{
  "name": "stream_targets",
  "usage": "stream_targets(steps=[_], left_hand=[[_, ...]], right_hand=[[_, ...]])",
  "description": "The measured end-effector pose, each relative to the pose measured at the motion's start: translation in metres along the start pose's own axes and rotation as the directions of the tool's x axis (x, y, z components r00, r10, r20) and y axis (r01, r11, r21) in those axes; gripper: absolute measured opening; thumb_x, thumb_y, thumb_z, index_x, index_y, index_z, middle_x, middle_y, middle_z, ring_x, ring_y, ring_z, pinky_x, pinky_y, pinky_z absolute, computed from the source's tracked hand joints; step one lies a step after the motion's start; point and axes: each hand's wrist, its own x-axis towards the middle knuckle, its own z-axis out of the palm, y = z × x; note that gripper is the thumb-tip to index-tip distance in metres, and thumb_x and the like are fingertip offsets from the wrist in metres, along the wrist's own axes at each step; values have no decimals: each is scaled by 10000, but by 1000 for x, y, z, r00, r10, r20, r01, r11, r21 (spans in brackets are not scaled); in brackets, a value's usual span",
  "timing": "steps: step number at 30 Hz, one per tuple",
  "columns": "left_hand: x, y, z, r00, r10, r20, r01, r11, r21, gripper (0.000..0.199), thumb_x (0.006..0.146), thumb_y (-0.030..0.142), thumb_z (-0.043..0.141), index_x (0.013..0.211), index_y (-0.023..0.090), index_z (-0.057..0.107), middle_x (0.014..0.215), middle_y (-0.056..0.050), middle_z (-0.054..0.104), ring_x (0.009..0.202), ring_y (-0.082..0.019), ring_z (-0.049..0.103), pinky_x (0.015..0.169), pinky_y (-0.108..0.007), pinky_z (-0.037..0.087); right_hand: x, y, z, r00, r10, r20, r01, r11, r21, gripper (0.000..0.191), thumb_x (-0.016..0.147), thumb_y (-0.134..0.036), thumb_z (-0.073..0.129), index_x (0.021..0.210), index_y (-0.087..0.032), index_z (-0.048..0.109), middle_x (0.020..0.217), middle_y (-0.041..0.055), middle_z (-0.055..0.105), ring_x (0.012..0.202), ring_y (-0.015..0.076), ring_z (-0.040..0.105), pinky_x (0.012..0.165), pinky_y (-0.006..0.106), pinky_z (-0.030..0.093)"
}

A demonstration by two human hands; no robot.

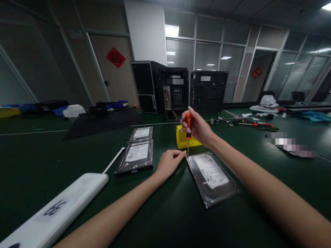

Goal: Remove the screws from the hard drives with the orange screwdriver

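The right hand [198, 129] pinches the upright screwdriver [189, 124] over the hard drive's [212, 179] far-left corner; the left fingers [181, 155] press together there, perhaps for guiding the tip.

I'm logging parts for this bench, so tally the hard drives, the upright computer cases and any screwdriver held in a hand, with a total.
Hard drives: 3
Computer cases: 3
Held screwdriver: 1
Total: 7

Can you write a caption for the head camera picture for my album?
Right hand holds an orange screwdriver at a hard drive's corner.
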Motion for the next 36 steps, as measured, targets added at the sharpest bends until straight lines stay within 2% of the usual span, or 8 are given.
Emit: stream_targets(steps=[4, 11, 15, 19, 24, 27, 31, 36], left_hand=[[0, -1, 0, 1000, -1, 0, 1, 1000, 2, 409, 810, 471, 448, 826, 184, 740, 831, -45, 725, 800, -222, 631, 677, -250, 412], [0, -2, 0, 1000, 8, -2, -8, 1000, 4, 398, 811, 467, 448, 824, 196, 740, 857, -35, 726, 823, -220, 630, 688, -245, 410], [0, 0, 0, 1000, 1, 0, -1, 1000, 12, 399, 807, 466, 450, 825, 193, 741, 840, -38, 727, 799, -223, 629, 659, -247, 405], [0, 1, 0, 1000, -2, -2, 2, 1000, 17, 401, 805, 465, 449, 823, 190, 740, 824, -39, 726, 773, -218, 625, 632, -245, 395], [0, 0, 0, 1000, -7, -5, 7, 1000, 16, 408, 804, 473, 448, 819, 188, 740, 817, -41, 725, 778, -219, 626, 633, -242, 393], [1, -1, 0, 1000, -6, -4, 6, 1000, 11, 407, 804, 473, 448, 821, 190, 739, 834, -39, 725, 787, -218, 627, 644, -242, 395], [0, -1, 0, 1000, -7, -4, 7, 1000, 8, 419, 800, 484, 443, 825, 188, 738, 814, -40, 723, 773, -223, 625, 626, -246, 394], [-1, 1, -1, 1000, 0, -8, 0, 1000, 4, 417, 798, 484, 442, 816, 191, 738, 800, -37, 721, 776, -225, 626, 641, -251, 400]], right_hand=[[0, 1, -2, 999, 23, 23, -24, 998, 52, 263, 877, -409, 406, 827, -188, 540, 635, -44, 462, 480, 53, 409, 607, 221, 458], [2, 4, -1, 992, 32, -118, -27, 998, 48, 170, 744, -308, 650, 809, -176, 564, 824, -12, 571, 727, 88, 551, 716, 252, 509], [3, 5, -1, 993, 3, -115, 2, 999, 46, 185, 714, -262, 685, 779, -179, 533, 939, 5, 609, 816, 102, 567, 761, 284, 515], [2, 5, 0, 997, -5, -71, 8, 999, 43, 215, 726, -246, 676, 795, -191, 480, 928, 2, 621, 732, 91, 571, 751, 307, 516], [1, 3, 2, 997, -72, -31, 70, 995, -72, 258, 758, -268, 636, 969, -251, 489, 620, -98, 487, 480, 33, 406, 700, 256, 498], [1, 2, 2, 997, -70, -23, 67, 990, -123, 221, 799, -339, 576, 989, -233, 533, 598, -88, 417, 478, 39, 372, 658, 221, 475], [1, 1, 2, 999, -36, 8, 37, 998, -52, 276, 873, -428, 406, 893, -196, 553, 637, -50, 451, 506, 56, 398, 645, 224, 460], [0, 2, 4, 1000, -22, -17, 21, 998, -53, 208, 839, -393, 484, 852, -199, 559, 708, -35, 493, 564, 65, 466, 644, 223, 466]])
